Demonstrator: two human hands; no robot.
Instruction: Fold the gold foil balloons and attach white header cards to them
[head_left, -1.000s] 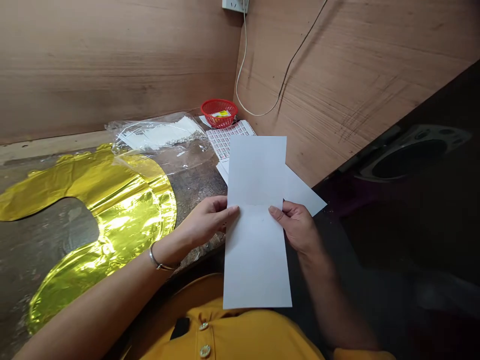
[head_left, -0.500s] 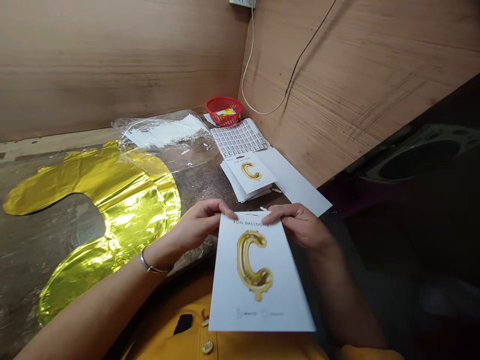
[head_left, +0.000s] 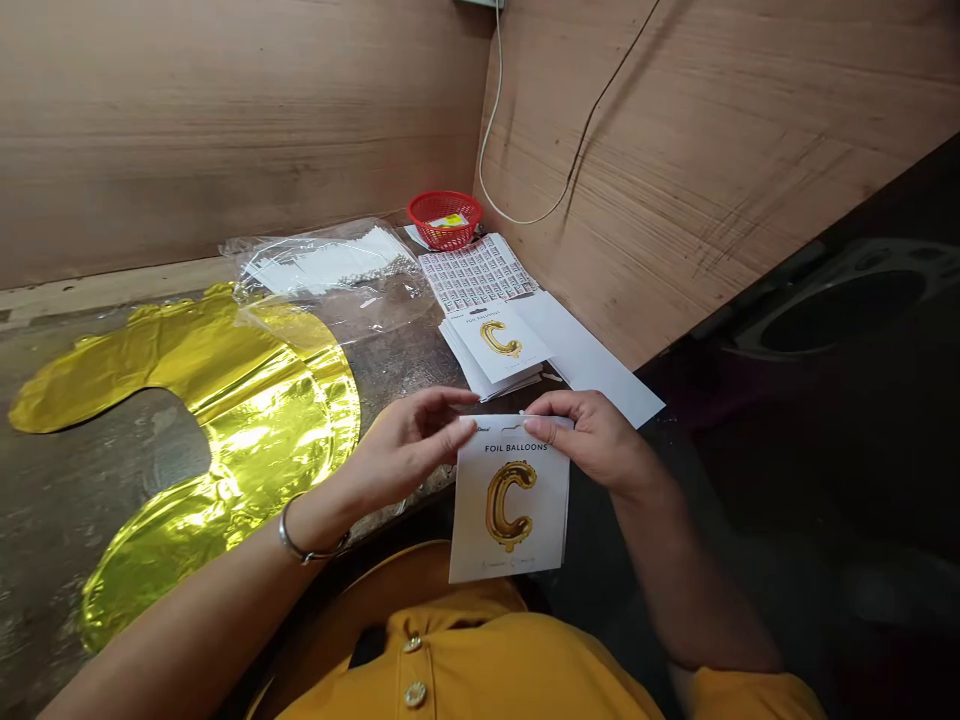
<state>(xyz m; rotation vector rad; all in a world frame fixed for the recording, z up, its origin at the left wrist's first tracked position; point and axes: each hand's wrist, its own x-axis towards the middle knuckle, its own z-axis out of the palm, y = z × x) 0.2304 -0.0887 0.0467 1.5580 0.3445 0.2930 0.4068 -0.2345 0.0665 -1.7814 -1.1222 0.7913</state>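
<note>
The top of the foil balloon card [head_left: 510, 500] is hidden behind the left hand [head_left: 405, 450] and right hand [head_left: 592, 440]. The printed sheet's [head_left: 477, 272] marks and the yellow item [head_left: 448, 220] in the red basket [head_left: 427, 225] are too small to read; the picture's top edge cuts off the wall socket [head_left: 478, 2].

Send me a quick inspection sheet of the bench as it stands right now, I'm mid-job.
Surface: worn grey workbench against wooden wall panels.
Job's things: gold foil balloon lying flat; "Foil Balloons" card printed with a gold letter C, held above the bench; stack of cards with the same print on top.
Clutter: clear plastic bag with white strips inside; sticker sheet; white paper; red basket.
Grippers: left hand and right hand, both at the card's top edge.
Cables: white cable and thin dark wire on the wall, neither near the hands.
Surroundings: dark shiny object at right, unclear what.
</note>
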